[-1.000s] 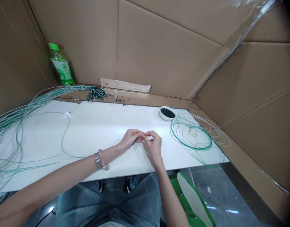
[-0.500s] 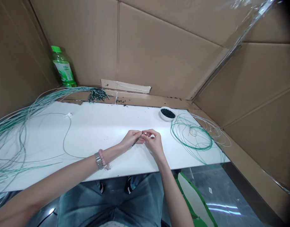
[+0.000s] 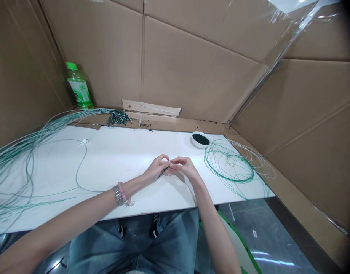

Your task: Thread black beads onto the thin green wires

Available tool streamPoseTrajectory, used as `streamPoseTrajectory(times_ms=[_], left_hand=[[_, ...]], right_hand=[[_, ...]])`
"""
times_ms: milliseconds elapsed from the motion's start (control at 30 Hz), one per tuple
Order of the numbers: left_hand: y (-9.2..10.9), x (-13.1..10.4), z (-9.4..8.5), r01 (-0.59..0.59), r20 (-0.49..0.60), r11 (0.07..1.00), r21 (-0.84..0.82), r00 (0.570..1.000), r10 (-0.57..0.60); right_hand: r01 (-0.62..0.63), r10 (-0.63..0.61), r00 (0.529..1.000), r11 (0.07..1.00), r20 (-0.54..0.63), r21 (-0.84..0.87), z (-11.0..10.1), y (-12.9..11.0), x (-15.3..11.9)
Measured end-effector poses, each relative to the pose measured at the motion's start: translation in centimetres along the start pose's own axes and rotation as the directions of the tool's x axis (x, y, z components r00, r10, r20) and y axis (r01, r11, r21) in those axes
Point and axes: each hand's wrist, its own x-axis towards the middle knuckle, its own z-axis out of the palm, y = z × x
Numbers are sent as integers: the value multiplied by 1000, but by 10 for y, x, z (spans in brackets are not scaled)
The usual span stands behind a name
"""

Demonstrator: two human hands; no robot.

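Observation:
Over the middle of the white table [image 3: 106,160], my left hand [image 3: 157,167] pinches a thin dark beaded strand [image 3: 163,172], whose lower end slants down to the left below the fingers. My right hand [image 3: 183,166] meets it at the strand's upper end, thumb and fingers closed on the tip. The fingertips of both hands touch or nearly touch and hide that end. Behind them to the right stands a white bowl [image 3: 193,142] filled with small dark beads [image 3: 201,139].
Coiled green wire [image 3: 243,179] lies at the right. A large bundle of green strands [image 3: 29,142] with dark beaded ends covers the left side. A green bottle [image 3: 80,90] stands at the back left. Cardboard walls [image 3: 186,61] surround the table.
The view has shifted slightly. My right hand's fingers have drawn closer together and flatter over the strand's tip, while my left hand keeps its pinch.

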Motion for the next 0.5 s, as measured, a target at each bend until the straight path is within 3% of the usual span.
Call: streamPoseTrajectory(times_ms=[233,500], left_hand=[[8,-5,3,-31,78,999,44,997,27],[6,-6,4,-51,77,997,65,996,46]], right_hand=[[-64,63,998,991,12,122,-4,6,-1],[-80,88,996,961,-18,265,-2,8,-5]])
